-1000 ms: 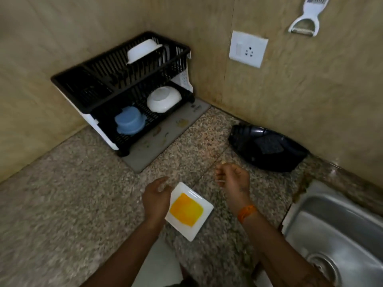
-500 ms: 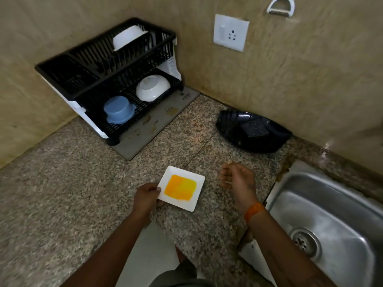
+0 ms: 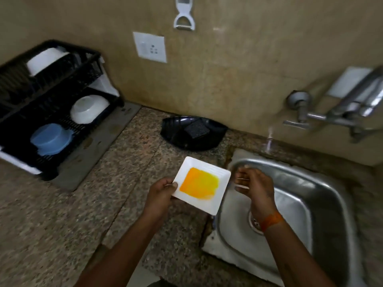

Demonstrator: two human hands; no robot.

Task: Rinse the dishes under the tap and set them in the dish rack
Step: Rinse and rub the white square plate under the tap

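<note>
Head view: stained plate (image 3: 202,184), clamped in left hand (image 3: 160,192), is now carried to sink (image 3: 323,195) edge from surface; right hand (image 3: 253,186) empty, loosely curled; rinsing pending.

- A home kitchen is showing here: a speckled granite desk (image 3: 62,214) is running along beige stone-look walls into a corner.
- A steel sink (image 3: 323,195) is sitting sunk into the desk, with a metal tap (image 3: 323,117) sticking out of the wall above it.
- A black two-tier dish rack (image 3: 51,96) is standing in the corner, holding white bowls (image 3: 89,108) and a blue bowl (image 3: 50,138).
- A black tray (image 3: 192,131) with a dark scrub pad is lying beside the sink.
- A wall socket (image 3: 150,47) and a white peeler (image 3: 184,15) are hanging on the wall above.
</note>
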